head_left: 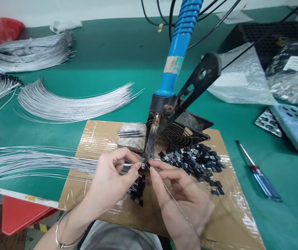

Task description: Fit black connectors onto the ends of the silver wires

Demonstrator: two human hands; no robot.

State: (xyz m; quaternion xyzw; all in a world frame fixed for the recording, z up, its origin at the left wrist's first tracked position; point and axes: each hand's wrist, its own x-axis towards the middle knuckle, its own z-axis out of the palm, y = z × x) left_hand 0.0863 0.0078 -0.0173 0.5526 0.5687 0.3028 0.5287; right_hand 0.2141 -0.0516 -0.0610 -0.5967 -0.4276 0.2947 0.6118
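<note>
My left hand [112, 180] is closed in a pinch around the end of a thin grey-white wire, just under the tip of a soldering iron [173, 66]. The iron has a blue handle and hangs tip-down in a black clamp. From the right, my right hand [181, 199] pinches a strand of solder wire [178, 206], whose tail runs down across the palm. Both sets of fingertips nearly meet at the iron's tip, and the exact contact there is too small to make out. Below my left hand lie wires with black end pieces [138, 189].
On the cardboard [229, 208] stand a small black fan [182, 133] and a wrapped block [131, 142] with metal rods on top. A heap of small black pieces [195, 161] lies right. Wire bundles [73, 106] spread left. A screwdriver [259, 173] and phone [295, 125] lie farther right.
</note>
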